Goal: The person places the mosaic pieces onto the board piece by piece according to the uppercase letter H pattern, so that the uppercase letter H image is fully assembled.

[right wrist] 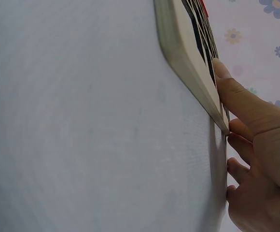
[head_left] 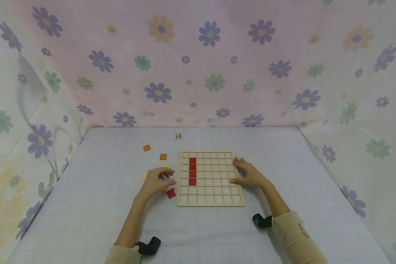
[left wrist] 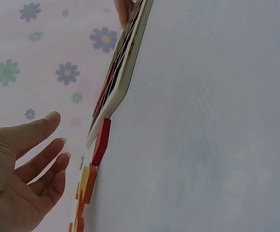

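A square wooden grid board lies flat on the table, with red square tiles in one column near its left side. My left hand hovers just left of the board, fingers loosely bent and thumb apart, nothing between them. Beneath and around it lie a loose red tile, orange tiles and yellow tiles, some partly hidden by the hand. At the board's right edge rests my right hand. Its thumb lies on the board's top, and the other fingers spread along the edge.
Two orange tiles lie farther back on the left. A small printed card sits near the table's far edge. Black camera mounts are strapped to both wrists. Flowered cloth hangs behind and beside the table.
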`<state>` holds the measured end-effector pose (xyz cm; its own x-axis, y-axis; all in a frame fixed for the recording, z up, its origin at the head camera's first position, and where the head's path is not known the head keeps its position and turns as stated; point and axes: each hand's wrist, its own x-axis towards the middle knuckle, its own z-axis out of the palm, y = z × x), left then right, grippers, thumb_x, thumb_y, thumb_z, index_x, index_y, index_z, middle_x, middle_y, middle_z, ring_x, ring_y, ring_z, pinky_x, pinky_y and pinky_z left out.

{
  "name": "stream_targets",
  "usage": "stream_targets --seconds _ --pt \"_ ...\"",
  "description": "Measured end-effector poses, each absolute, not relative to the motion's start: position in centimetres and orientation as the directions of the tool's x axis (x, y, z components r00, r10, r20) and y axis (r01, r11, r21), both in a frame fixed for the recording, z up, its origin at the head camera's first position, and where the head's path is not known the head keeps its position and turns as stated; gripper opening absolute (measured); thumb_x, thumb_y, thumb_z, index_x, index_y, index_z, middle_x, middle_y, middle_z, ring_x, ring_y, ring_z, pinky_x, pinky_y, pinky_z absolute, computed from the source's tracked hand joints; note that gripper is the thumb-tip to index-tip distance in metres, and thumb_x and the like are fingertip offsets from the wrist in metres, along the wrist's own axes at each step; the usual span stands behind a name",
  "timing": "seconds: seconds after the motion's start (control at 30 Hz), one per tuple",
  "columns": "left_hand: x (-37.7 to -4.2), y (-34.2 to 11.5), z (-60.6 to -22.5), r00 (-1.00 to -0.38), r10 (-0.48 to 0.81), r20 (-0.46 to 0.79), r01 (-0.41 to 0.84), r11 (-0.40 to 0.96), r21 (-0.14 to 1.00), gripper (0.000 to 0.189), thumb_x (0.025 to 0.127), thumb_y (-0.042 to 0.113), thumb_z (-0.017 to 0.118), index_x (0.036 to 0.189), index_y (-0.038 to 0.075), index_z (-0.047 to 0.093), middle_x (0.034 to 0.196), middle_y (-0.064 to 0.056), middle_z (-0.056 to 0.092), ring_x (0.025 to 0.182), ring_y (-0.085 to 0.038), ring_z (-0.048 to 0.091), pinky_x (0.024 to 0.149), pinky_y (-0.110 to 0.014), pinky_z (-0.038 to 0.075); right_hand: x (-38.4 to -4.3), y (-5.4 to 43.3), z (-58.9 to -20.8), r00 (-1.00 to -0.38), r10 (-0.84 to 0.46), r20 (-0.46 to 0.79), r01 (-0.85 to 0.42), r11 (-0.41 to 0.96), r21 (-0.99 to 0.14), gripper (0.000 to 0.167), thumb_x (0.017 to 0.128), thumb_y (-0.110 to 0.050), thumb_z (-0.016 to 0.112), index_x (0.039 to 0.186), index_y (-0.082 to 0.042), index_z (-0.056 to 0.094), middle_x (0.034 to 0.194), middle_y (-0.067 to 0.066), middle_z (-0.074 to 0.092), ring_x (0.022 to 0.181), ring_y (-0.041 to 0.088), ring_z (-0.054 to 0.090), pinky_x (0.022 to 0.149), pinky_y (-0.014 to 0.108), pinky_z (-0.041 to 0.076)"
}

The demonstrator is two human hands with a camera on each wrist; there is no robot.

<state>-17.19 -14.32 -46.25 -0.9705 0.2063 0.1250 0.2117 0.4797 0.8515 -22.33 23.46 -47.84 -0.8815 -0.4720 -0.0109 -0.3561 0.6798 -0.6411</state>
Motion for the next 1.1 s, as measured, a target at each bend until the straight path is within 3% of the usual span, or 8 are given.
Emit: stream_targets --seconds 0.23,0.37,0.53,0.73,1.1 --pt "-15.7 -15.4 -46.5 -0.97 0.23 0.082 0.198 0.546 0.814 0.03 0.072 0.01 0.079 0.1 0.002 0.07 0.091 -0.007 0.068 0.08 -0.019 0.056 0.069 -0.026 0.046 -22.3 23.5 -47.8 -0.881 -0.473 -0.011 -0.357 0.679 -0.642 0.084 0.078 -0.029 0.076 0.139 0.01 0.035 0.147 0.026 0.026 0.137 0.047 0.012 0.107 0.063 0.007" --pt "-15.0 -15.3 -46.9 -0.957 0.279 0.083 0.232 0.559 0.796 0.035 0.07 0.013 0.082 0.101 0.002 0.071 0.096 -0.006 0.069 0.084 -0.019 0.056 0.074 -0.031 0.047 -22.4 23.6 -47.9 -0.88 -0.475 -0.011 -0.36 0.68 -0.639 0.084 0.078 -0.03 0.076 0.139 0.01 0.035 0.148 0.026 0.026 0.138 0.047 0.012 0.107 0.062 0.007" --pt "-14.8 -15.2 -47.7 -0.928 0.325 0.181 0.349 0.595 0.724 0.034 0.067 0.013 0.084 0.098 0.003 0.072 0.095 -0.003 0.07 0.091 -0.02 0.06 0.084 -0.039 0.046 -22.5 23.6 -48.1 -0.879 -0.477 -0.01 -0.361 0.678 -0.641 0.084 0.078 -0.03 0.076 0.139 0.01 0.035 0.148 0.026 0.026 0.138 0.047 0.012 0.107 0.063 0.007" --pt "-14.8 -15.2 -48.6 -0.925 0.29 0.244 0.374 0.588 0.718 0.032 0.064 0.01 0.085 0.093 0.005 0.074 0.09 -0.001 0.071 0.089 -0.018 0.06 0.084 -0.038 0.043 -22.5 23.6 -48.1 -0.878 -0.478 -0.003 -0.363 0.67 -0.647 0.083 0.078 -0.03 0.076 0.138 0.01 0.036 0.147 0.026 0.026 0.138 0.047 0.012 0.107 0.063 0.006" --pt "-15.3 -14.8 -49.6 -0.935 0.197 0.295 0.355 0.562 0.747 0.024 0.067 0.004 0.082 0.09 0.006 0.073 0.086 0.001 0.07 0.086 -0.017 0.057 0.08 -0.036 0.042 -22.5 23.6 -48.3 -0.875 -0.484 0.004 -0.371 0.665 -0.649 0.084 0.077 -0.031 0.077 0.139 0.01 0.035 0.147 0.026 0.026 0.138 0.047 0.012 0.106 0.064 0.006"
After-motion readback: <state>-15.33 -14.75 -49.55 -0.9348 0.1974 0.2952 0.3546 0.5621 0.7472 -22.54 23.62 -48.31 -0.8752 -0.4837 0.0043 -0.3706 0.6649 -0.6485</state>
